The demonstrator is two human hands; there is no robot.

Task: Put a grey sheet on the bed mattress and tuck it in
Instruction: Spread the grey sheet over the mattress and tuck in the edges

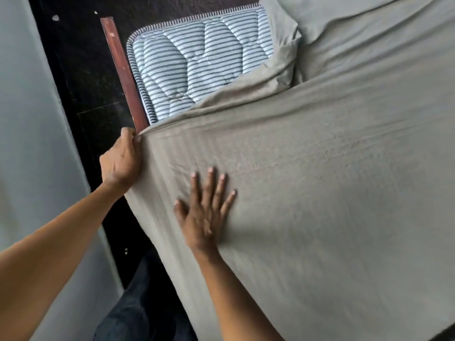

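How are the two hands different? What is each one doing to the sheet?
The left hand pinches the edge of the grey sheet at the bed's side; the right hand lies flat on top of it. The left hand's fingers are curled; the right hand's fingers are straight and spread. Both touch the sheet, near the uncovered corner of the striped mattress.

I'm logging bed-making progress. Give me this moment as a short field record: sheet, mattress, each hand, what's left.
sheet: grey sheet spread over most of the bed, bunched near the far corner
mattress: striped mattress, far corner uncovered
left: left hand pinches the sheet's edge beside the wooden bed rail
right: right hand lies flat on the sheet, fingers spread
left to do: cover and tuck the far corner
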